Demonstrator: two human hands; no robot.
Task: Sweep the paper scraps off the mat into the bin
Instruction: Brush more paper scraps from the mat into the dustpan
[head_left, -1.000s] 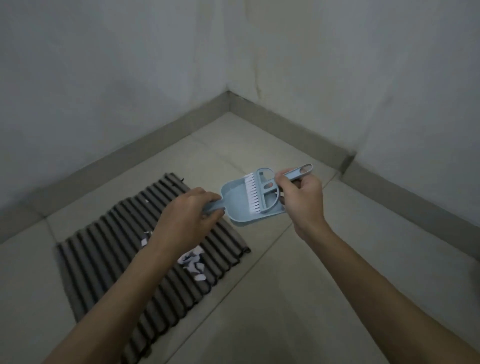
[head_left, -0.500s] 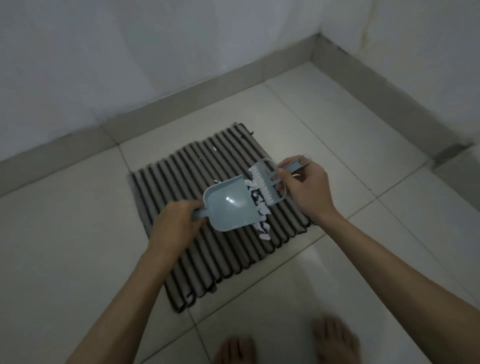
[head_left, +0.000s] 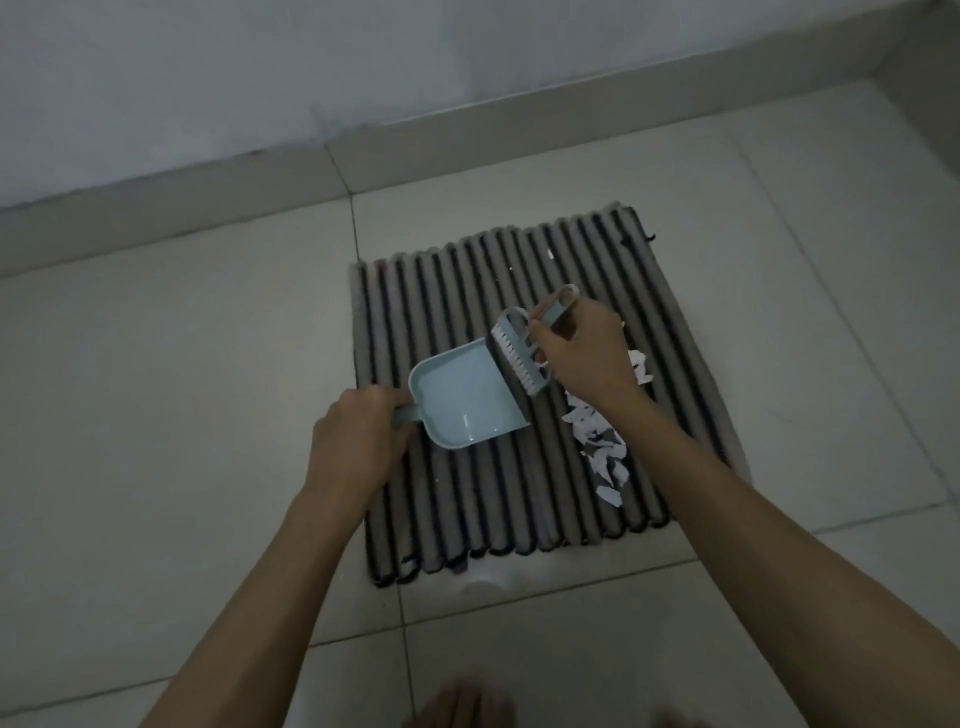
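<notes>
The left hand (head_left: 358, 441) holds the dustpan (head_left: 465, 397) low over the mat (head_left: 467, 499), and the right hand (head_left: 584, 358) grips the brush (head_left: 511, 351) at its mouth, ready to pull in the paper scraps (head_left: 602, 441).

Two bare forearms rise from the lower corners of the frame toward the centre, with no sleeves, watch or bracelet on them. The left hand (head_left: 353, 441) and right hand (head_left: 584, 358) wear no gloves. Bare toes (head_left: 462, 701) show at the bottom edge.
</notes>
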